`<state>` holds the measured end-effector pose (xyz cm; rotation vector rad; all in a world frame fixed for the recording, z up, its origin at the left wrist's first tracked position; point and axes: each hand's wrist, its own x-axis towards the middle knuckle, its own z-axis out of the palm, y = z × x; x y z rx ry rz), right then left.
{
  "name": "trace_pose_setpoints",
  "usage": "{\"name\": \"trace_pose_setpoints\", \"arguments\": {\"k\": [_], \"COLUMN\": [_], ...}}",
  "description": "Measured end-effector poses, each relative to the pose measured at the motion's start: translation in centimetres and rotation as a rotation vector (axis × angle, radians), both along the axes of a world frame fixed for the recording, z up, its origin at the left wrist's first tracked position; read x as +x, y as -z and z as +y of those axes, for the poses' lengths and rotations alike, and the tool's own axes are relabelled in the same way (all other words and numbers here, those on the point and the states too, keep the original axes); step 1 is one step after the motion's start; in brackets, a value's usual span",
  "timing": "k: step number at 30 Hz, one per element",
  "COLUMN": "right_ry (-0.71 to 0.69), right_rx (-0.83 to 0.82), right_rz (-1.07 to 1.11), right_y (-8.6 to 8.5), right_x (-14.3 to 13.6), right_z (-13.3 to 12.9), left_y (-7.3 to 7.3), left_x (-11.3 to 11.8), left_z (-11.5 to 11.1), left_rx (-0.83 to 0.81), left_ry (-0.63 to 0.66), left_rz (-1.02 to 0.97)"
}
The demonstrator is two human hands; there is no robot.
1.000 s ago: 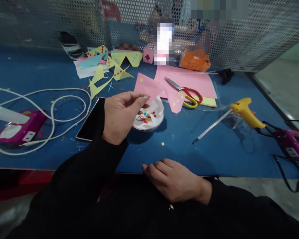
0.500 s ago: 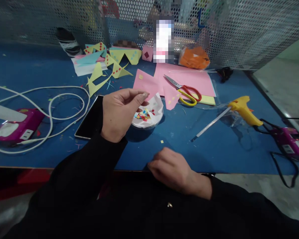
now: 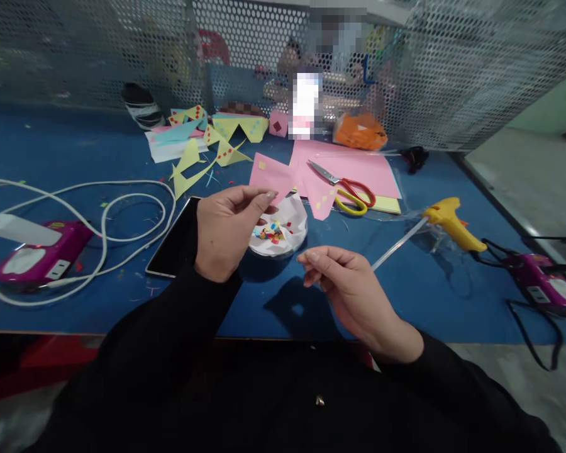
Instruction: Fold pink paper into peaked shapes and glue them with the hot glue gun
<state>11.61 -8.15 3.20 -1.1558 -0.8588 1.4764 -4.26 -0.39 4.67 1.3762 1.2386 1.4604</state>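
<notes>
My left hand (image 3: pixel 229 229) pinches the lower edge of a pink paper cutout (image 3: pixel 274 176) with small yellow squares on its flaps. Under and beside those fingers sits a bowl lined with white paper (image 3: pixel 292 220), holding small coloured paper bits (image 3: pixel 274 231). My right hand (image 3: pixel 346 277) hovers over the blue table right of the bowl, thumb and forefinger pressed together. Whatever lies between its fingertips, if anything, is too small to make out. Behind the cutout, scissors (image 3: pixel 344 185) with red and yellow handles rest on pink sheets (image 3: pixel 363 167).
A yellow glue gun (image 3: pixel 455 220) lies right, near a purple socket block (image 3: pixel 542 283). On the left are a white cable (image 3: pixel 104 220), another purple block (image 3: pixel 42 251) and a dark tablet (image 3: pixel 170 245). Yellow paper cutouts (image 3: pixel 188 170) and an orange packet (image 3: pixel 361 132) stand behind.
My right hand has risen from the table's front edge toward the bowl, its fist now a pinch. The small yellow square on the table no longer shows. My left hand keeps its pinch.
</notes>
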Motion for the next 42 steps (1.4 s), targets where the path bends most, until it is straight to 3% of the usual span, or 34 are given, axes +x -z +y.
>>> {"name": "trace_pose_setpoints", "arguments": {"k": [5,8,14,16,20,23,26,33,36,42], "right_ry": [0.022,0.046,0.200,0.153,-0.003,-0.024,0.064,0.188,0.183,0.079], "right_rx": [0.022,0.118,0.793,0.895,0.911,0.899,0.924,1.027,0.972,0.853], "right_rz": [0.008,-0.114,-1.010,-1.237,-1.503,-1.517,-1.458,-1.331,-1.261,-1.192], "right_y": [-0.5,-0.4,-0.3,-0.3,-0.3,-0.3,-0.3,-0.8,-0.6,-0.3], "right_x": [-0.7,-0.9,-0.9,-1.0,-1.2,-1.3,-1.1,0.1,0.2,-0.7], "right_z": [0.9,1.4,3.4,4.3,5.5,6.0,5.9,3.6,3.3,5.4], "left_y": [-0.3,-0.2,0.4,0.5,0.5,0.5,0.5,0.4,0.5,0.3], "left_x": [-0.1,-0.2,-0.3,-0.3,-0.2,-0.2,-0.3,-0.4,-0.3,-0.3], "left_z": [-0.1,-0.1,0.4,0.5,0.6,0.5,0.5,0.4,0.4,0.5], "left_rx": [-0.012,-0.016,0.041,0.054,0.083,0.086,0.077,0.069,0.060,0.067], "left_ry": [-0.017,-0.010,-0.033,-0.066,-0.102,-0.090,-0.080,-0.070,-0.059,-0.095], "left_rz": [0.018,0.006,-0.049,-0.065,-0.083,-0.103,-0.109,-0.091,-0.081,-0.102]}}
